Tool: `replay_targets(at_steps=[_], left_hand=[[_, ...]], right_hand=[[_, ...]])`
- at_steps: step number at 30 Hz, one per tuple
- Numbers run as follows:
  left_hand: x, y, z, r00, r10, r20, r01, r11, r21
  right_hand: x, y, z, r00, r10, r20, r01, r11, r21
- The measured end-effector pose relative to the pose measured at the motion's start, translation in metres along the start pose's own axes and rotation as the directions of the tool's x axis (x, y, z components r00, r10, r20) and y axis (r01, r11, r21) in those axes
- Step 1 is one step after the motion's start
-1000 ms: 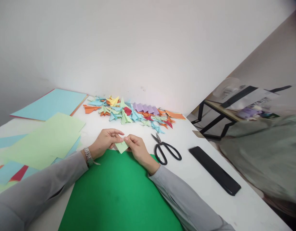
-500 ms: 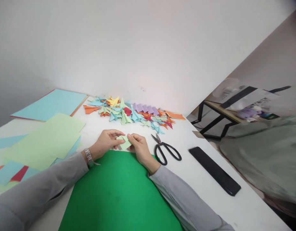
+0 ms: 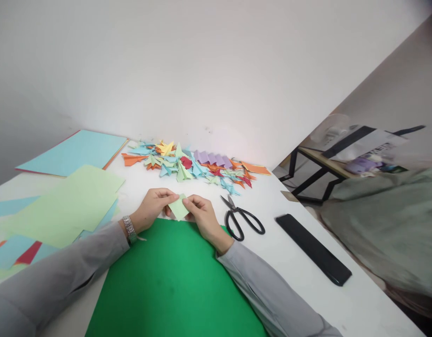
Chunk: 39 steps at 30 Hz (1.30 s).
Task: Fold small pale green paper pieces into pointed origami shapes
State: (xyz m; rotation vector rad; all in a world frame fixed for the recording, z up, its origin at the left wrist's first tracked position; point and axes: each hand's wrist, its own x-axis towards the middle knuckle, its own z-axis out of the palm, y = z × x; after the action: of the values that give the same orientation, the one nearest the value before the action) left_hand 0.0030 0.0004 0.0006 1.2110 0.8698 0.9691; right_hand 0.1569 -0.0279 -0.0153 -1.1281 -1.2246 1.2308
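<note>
A small piece of light green paper [image 3: 179,209], roughly diamond-shaped, is held between both hands just above the far edge of a green sheet [image 3: 177,281]. My left hand [image 3: 154,208] pinches its left side, thumb on top. On the right side, my right hand [image 3: 202,216] grips it with thumb and fingers closed. The fingers behind the paper are partly hidden. Black-handled scissors [image 3: 241,217] lie with blades parted beside my right hand.
Behind the hands lies a heap of folded coloured paper shapes [image 3: 184,164]. Loose light green sheets [image 3: 71,206] and a blue-topped paper stack [image 3: 75,152] are on the left. A long black object [image 3: 313,249] lies near the table's right edge; beyond stands a low table [image 3: 317,161].
The light green paper has turned in the fingers, and its creased, notched side now shows as a flatter diamond face. The hands have shifted only slightly.
</note>
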Motion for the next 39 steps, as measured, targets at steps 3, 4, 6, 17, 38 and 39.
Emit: replay_targets(at_steps=[3, 4, 6, 17, 38, 39], left_hand=[[0.0014, -0.0008, -0.0019, 1.0, 0.0, 0.004, 0.001, 0.999, -0.053], [0.0019, -0.0012, -0.0026, 1.0, 0.003, 0.012, -0.002, 0.997, -0.074], [0.0027, -0.0018, -0.0036, 1.0, 0.015, 0.028, -0.012, 0.995, -0.104], [-0.0004, 0.0017, -0.0041, 1.0, -0.009, 0.028, 0.012, 0.996, -0.09], [-0.0008, -0.0001, -0.0045, 1.0, 0.004, 0.025, -0.003, 0.998, -0.059], [-0.001, 0.0001, -0.0045, 1.0, 0.005, 0.022, -0.004, 0.998, -0.059]], right_hand=[[0.0022, 0.0016, -0.0002, 0.999, 0.015, -0.039, -0.014, 0.999, 0.038], [0.0032, 0.0022, -0.0004, 0.999, 0.013, -0.053, -0.01, 0.998, 0.056], [0.0053, 0.0036, -0.0009, 0.998, -0.007, -0.069, 0.013, 0.996, 0.089], [0.0091, 0.0067, -0.002, 0.998, -0.024, -0.065, 0.033, 0.99, 0.134], [0.0102, 0.0074, -0.0024, 0.997, -0.012, -0.072, 0.024, 0.986, 0.165], [0.0102, 0.0075, -0.0024, 0.997, -0.012, -0.073, 0.025, 0.985, 0.168]])
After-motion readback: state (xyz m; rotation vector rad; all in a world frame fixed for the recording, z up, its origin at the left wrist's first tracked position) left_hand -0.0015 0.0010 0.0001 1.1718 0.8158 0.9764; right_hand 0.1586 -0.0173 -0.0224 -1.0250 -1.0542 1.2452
